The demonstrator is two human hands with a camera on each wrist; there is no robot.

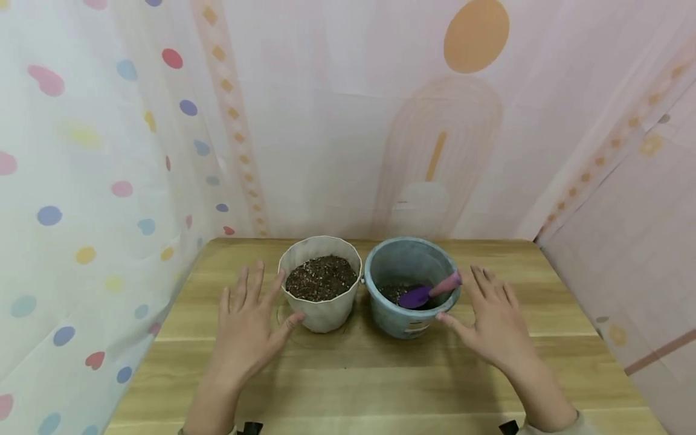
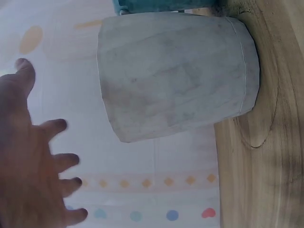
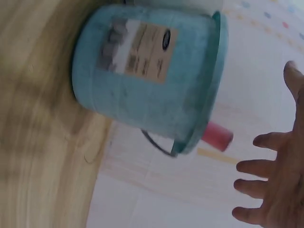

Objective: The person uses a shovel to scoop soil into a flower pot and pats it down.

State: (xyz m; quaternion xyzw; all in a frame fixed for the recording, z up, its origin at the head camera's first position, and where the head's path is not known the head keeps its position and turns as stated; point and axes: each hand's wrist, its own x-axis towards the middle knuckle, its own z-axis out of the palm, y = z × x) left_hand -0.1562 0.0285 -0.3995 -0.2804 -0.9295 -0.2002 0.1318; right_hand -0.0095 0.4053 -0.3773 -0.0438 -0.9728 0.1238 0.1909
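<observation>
A white pot (image 1: pixel 326 315) with dark soil (image 1: pixel 322 278) stands on the wooden table. Beside it on the right is a blue bucket (image 1: pixel 388 317) with some soil low inside. A small trowel (image 1: pixel 415 297) with a purple blade and pink handle leans in the bucket, its handle over the right rim. My left hand (image 1: pixel 247 335) is spread to the left of the pot, holding nothing. To the right of the bucket my right hand (image 1: pixel 496 323) is spread too, also holding nothing. In the right wrist view the trowel's handle (image 3: pixel 217 137) sticks out past the rim.
The wooden table (image 1: pixel 348 393) reaches back to a hanging patterned sheet (image 1: pixel 326 151). More printed sheet hangs along the left and right sides. A label (image 3: pixel 152 52) and a wire handle (image 3: pixel 159 145) show on the bucket in the right wrist view.
</observation>
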